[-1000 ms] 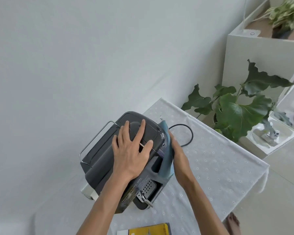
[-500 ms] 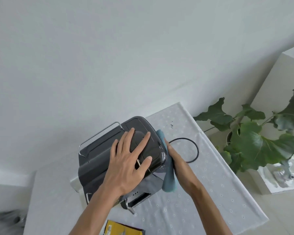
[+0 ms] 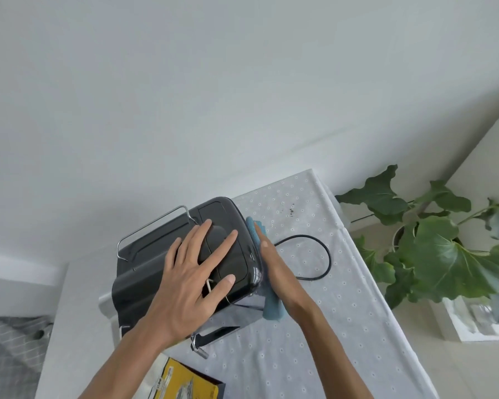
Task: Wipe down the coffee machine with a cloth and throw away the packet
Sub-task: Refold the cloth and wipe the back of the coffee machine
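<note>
A dark grey coffee machine (image 3: 153,254) with a metal rail along its top stands on the table. My left hand (image 3: 196,280) lies flat on its lid, fingers spread, holding nothing. My right hand (image 3: 274,269) presses a blue cloth (image 3: 272,306) flat against the machine's right side; the cloth shows above and below my hand. A yellow and black packet (image 3: 185,381) lies on the table near the front edge, below the machine.
The table (image 3: 343,312) has a pale dotted cloth. The machine's black cord (image 3: 314,254) loops on it to the right. Dark crumbs (image 3: 292,208) lie near the far edge. A leafy plant (image 3: 432,243) stands right of the table. The wall runs behind.
The view has swung left and up. My right hand has slid with the cloth toward the back along the machine's right side. My left hand stays on the lid.
</note>
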`<state>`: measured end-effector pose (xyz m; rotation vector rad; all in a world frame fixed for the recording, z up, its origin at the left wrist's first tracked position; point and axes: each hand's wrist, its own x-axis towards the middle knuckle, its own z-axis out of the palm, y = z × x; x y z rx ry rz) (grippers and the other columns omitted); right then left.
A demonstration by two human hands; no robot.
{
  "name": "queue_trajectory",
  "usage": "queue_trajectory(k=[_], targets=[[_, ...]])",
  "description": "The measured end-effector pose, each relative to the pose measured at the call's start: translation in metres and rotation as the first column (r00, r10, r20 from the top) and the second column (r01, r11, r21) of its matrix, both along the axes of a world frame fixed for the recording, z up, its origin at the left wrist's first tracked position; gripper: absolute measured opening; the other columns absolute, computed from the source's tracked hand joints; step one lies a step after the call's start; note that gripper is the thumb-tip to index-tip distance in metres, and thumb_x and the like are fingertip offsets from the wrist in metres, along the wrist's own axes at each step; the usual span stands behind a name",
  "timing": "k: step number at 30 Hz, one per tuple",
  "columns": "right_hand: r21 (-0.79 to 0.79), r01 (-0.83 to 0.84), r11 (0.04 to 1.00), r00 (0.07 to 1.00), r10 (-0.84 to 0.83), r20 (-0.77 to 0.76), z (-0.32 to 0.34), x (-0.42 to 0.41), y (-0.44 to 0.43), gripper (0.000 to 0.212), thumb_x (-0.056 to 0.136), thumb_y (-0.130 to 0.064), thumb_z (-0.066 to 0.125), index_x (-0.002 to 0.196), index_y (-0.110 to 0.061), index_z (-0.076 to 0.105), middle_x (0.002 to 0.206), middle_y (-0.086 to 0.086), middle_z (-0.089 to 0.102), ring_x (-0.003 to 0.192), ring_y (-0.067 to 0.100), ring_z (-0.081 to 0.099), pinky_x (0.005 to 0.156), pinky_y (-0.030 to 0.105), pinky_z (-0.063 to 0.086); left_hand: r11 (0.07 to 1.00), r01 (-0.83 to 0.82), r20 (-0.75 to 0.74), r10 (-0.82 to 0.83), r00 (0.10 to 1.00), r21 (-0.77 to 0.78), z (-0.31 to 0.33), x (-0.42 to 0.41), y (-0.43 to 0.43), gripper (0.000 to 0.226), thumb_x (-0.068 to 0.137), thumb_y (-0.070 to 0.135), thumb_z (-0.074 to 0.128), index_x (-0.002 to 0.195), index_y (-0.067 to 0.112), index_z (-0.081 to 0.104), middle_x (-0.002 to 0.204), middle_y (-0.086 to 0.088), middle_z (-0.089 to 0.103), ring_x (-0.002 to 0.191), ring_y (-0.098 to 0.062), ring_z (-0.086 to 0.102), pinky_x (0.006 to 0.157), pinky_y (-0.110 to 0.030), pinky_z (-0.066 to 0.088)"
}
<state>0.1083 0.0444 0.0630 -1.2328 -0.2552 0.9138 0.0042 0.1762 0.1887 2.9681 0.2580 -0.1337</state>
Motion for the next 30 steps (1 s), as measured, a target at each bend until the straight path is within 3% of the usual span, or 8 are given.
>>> queue_trajectory(k=[3, 7, 13, 18, 20, 23, 26, 30], targets=[[-0.006, -0.07, 0.998, 0.997, 0.07, 0.045, -0.024, 0.022, 0.018, 0.052, 0.099, -0.072, 0.021, 0.147, -0.058, 0.034, 0.163, -0.012, 0.032, 0.153, 0.012, 0.023, 0.126, 0.048, 0.016, 1.0, 0.0, -0.011, 0.0, 1.0, 0.0, 0.001, 0.0, -0.001, 0.061, 0.095, 0.057, 0.027, 0.151, 0.053, 0.004, 0.165, 0.007, -0.004, 0.152, -0.01, -0.007, 0.123, -0.048, 0.0], [-0.098, -0.084, 0.992, 0.995, 0.077, -0.069, -0.053, 0.005, 0.003, 0.067, 0.085, -0.089, 0.028, 0.144, -0.059, 0.038, 0.161, -0.008, 0.037, 0.149, 0.013, 0.033, 0.124, 0.048, 0.022, 1.0, -0.007, -0.019, 0.007, 1.0, -0.006, 0.003, -0.001, -0.004, 0.062, 0.094, 0.057, 0.027, 0.151, 0.053, 0.004, 0.165, 0.008, -0.005, 0.152, -0.01, -0.008, 0.123, -0.048, -0.001], [0.031, -0.038, 0.999, 0.993, 0.041, -0.109, 0.002, -0.001, -0.009, 0.044, 0.105, -0.059, 0.029, 0.147, -0.055, 0.038, 0.158, -0.022, 0.034, 0.146, 0.001, 0.033, 0.117, 0.026, 0.031, 1.0, -0.012, -0.015, 0.012, 1.0, 0.009, 0.001, 0.001, -0.002, 0.062, 0.095, 0.057, 0.029, 0.152, 0.051, 0.005, 0.165, 0.006, -0.003, 0.152, -0.012, -0.005, 0.123, -0.05, 0.001], [-0.087, -0.109, 0.99, 0.98, 0.092, -0.176, -0.012, 0.041, 0.02, 0.054, 0.102, -0.063, 0.028, 0.141, -0.038, 0.055, 0.134, -0.003, 0.067, 0.124, 0.016, 0.062, 0.113, 0.039, 0.044, 1.0, -0.012, -0.018, 0.012, 1.0, 0.009, 0.001, 0.0, -0.002, 0.062, 0.095, 0.056, 0.03, 0.152, 0.051, 0.006, 0.165, 0.005, -0.002, 0.152, -0.012, -0.004, 0.123, -0.049, 0.0], [-0.155, -0.088, 0.984, 0.979, 0.057, -0.194, -0.035, 0.031, 0.017, 0.061, 0.099, -0.068, 0.031, 0.148, -0.035, 0.049, 0.145, -0.001, 0.057, 0.131, 0.02, 0.056, 0.114, 0.038, 0.042, 1.0, -0.008, -0.018, 0.008, 1.0, 0.014, 0.001, 0.0, -0.003, 0.062, 0.095, 0.056, 0.031, 0.152, 0.051, 0.006, 0.165, 0.005, -0.001, 0.152, -0.012, -0.004, 0.123, -0.049, 0.0], [-0.202, -0.017, 0.979, 0.97, -0.033, -0.242, -0.054, 0.001, -0.004, 0.071, 0.079, -0.087, 0.045, 0.136, -0.048, 0.057, 0.141, -0.005, 0.061, 0.124, 0.016, 0.061, 0.112, 0.041, 0.043, 1.0, -0.01, -0.019, 0.01, 1.0, 0.021, 0.002, 0.0, -0.002, 0.063, 0.095, 0.056, 0.031, 0.152, 0.051, 0.006, 0.165, 0.004, -0.001, 0.152, -0.012, -0.004, 0.123, -0.048, -0.001], [-0.01, -0.025, 1.0, 0.973, 0.022, -0.231, -0.033, -0.007, -0.01, 0.055, 0.096, -0.07, 0.041, 0.144, -0.046, 0.049, 0.148, -0.008, 0.055, 0.136, 0.013, 0.052, 0.119, 0.044, 0.035, 1.0, -0.011, -0.013, 0.012, 1.0, 0.025, 0.001, 0.0, -0.001, 0.063, 0.095, 0.055, 0.032, 0.152, 0.051, 0.006, 0.165, 0.004, -0.001, 0.152, -0.012, -0.004, 0.123, -0.048, -0.001], [0.059, -0.102, 0.993, 0.99, 0.107, -0.087, -0.001, 0.03, 0.013, 0.047, 0.102, -0.065, 0.03, 0.145, -0.053, 0.043, 0.154, -0.006, 0.048, 0.142, 0.015, 0.046, 0.12, 0.045, 0.033, 1.0, -0.008, -0.016, 0.009, 1.0, 0.027, 0.0, 0.0, -0.001, 0.062, 0.095, 0.055, 0.031, 0.152, 0.051, 0.005, 0.165, 0.004, -0.002, 0.152, -0.012, -0.005, 0.123, -0.047, -0.002]])
